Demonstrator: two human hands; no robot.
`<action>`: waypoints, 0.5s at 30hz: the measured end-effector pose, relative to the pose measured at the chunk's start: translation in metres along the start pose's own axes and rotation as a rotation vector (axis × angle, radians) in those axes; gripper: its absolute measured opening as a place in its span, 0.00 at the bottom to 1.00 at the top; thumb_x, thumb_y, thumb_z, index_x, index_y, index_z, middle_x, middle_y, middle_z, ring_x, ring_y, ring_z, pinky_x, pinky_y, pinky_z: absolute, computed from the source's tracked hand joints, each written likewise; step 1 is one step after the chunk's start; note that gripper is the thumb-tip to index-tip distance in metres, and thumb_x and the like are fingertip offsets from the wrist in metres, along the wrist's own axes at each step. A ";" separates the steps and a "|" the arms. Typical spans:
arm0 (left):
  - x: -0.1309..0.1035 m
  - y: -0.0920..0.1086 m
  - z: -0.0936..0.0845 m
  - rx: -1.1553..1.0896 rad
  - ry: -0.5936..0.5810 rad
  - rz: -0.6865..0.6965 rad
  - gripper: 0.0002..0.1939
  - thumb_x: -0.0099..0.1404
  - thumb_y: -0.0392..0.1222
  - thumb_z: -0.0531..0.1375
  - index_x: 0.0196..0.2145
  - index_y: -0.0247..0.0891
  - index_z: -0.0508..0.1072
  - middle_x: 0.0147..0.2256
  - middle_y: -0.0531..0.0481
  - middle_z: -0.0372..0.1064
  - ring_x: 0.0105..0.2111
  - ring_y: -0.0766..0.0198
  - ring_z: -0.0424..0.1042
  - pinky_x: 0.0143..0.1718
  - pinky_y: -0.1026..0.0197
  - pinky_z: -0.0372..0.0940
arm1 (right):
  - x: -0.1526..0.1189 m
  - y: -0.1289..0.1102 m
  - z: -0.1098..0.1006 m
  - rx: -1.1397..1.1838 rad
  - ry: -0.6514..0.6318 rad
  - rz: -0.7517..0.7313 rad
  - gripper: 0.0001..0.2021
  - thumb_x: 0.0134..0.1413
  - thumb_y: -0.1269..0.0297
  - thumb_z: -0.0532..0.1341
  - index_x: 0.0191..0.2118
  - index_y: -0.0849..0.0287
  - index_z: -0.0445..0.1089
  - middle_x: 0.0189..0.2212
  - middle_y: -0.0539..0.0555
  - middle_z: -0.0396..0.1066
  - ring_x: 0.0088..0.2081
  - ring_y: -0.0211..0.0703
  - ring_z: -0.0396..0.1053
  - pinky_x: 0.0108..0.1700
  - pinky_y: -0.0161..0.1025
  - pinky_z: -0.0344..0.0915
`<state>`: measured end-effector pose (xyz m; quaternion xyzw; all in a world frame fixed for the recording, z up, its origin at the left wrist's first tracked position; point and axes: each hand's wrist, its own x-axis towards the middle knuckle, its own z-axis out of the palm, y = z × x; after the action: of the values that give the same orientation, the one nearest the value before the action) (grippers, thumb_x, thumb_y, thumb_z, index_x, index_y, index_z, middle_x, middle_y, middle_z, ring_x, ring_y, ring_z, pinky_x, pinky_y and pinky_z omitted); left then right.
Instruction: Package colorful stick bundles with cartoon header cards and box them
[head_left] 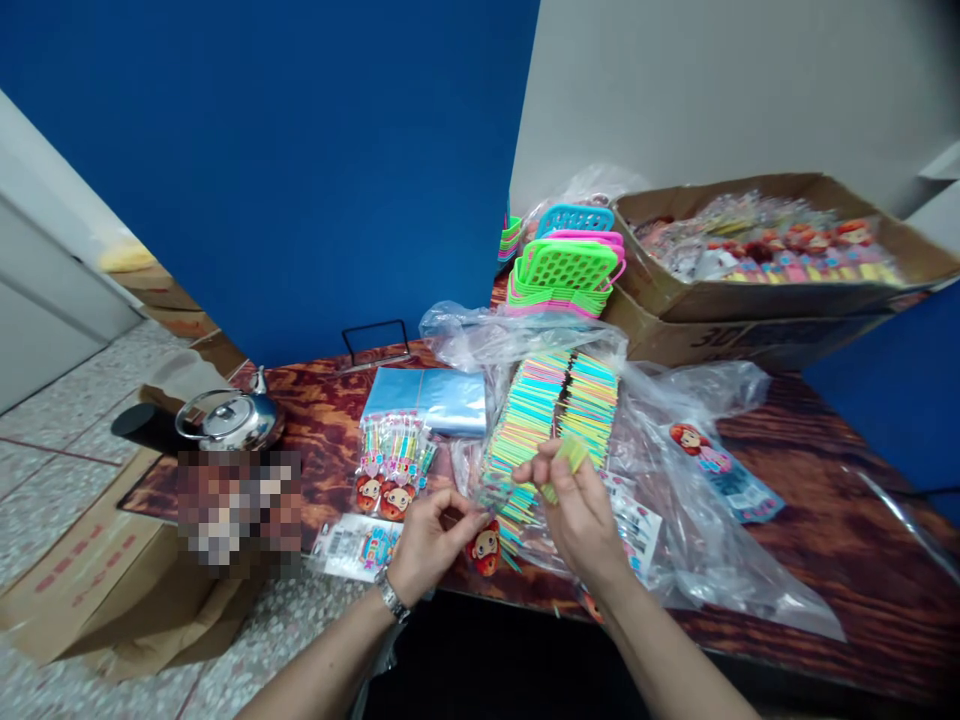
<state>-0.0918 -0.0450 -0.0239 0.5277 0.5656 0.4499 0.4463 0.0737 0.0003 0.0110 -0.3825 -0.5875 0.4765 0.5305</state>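
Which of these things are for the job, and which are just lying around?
Probably for the job:
yellow thing, held in the right hand
doll, close by the left hand
sticks, piled just beyond the hands
packets, with more dolls showing

Probably just lying about:
kettle
baskets, stacked at the back
wire stand

The left hand (431,545) is pinched at the fingertips (459,502). The right hand (579,515), slightly higher, has curled fingers (534,466). The left forearm (322,655) and right forearm (664,640) slope outward below the hands.
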 end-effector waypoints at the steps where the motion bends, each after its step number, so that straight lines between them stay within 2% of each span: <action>1: 0.000 0.000 0.003 0.018 -0.004 -0.003 0.12 0.56 0.47 0.62 0.24 0.35 0.69 0.22 0.52 0.68 0.23 0.67 0.66 0.25 0.67 0.60 | 0.003 -0.007 0.003 0.056 0.049 -0.017 0.09 0.63 0.59 0.43 0.42 0.54 0.55 0.29 0.49 0.61 0.36 0.41 0.68 0.44 0.45 0.65; 3: 0.001 0.001 0.008 0.038 -0.005 -0.006 0.12 0.55 0.47 0.62 0.24 0.35 0.70 0.22 0.51 0.70 0.22 0.67 0.67 0.24 0.67 0.61 | 0.006 -0.017 0.009 0.073 0.105 -0.061 0.09 0.63 0.58 0.43 0.41 0.53 0.56 0.29 0.50 0.62 0.40 0.43 0.68 0.46 0.47 0.64; 5: 0.001 0.001 0.012 0.047 -0.001 -0.004 0.13 0.55 0.48 0.62 0.24 0.35 0.70 0.22 0.51 0.70 0.22 0.66 0.67 0.23 0.67 0.61 | 0.008 -0.021 0.012 0.006 0.097 -0.095 0.10 0.63 0.57 0.43 0.41 0.53 0.56 0.30 0.52 0.65 0.43 0.45 0.67 0.48 0.48 0.62; 10: 0.001 0.002 0.017 0.065 -0.021 0.021 0.13 0.55 0.48 0.62 0.24 0.35 0.71 0.21 0.51 0.70 0.22 0.66 0.67 0.24 0.66 0.61 | 0.006 -0.016 0.014 -0.156 0.050 -0.140 0.13 0.63 0.57 0.42 0.43 0.53 0.59 0.35 0.54 0.69 0.49 0.46 0.63 0.51 0.50 0.58; 15: 0.001 0.004 0.016 0.065 -0.032 0.009 0.13 0.55 0.48 0.62 0.23 0.35 0.71 0.22 0.51 0.70 0.21 0.66 0.66 0.23 0.66 0.60 | 0.004 -0.012 0.014 -0.227 0.044 -0.232 0.11 0.63 0.60 0.44 0.40 0.53 0.62 0.38 0.54 0.69 0.52 0.46 0.61 0.55 0.51 0.53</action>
<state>-0.0751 -0.0435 -0.0234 0.5516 0.5703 0.4247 0.4360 0.0597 -0.0011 0.0241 -0.3798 -0.6663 0.3340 0.5480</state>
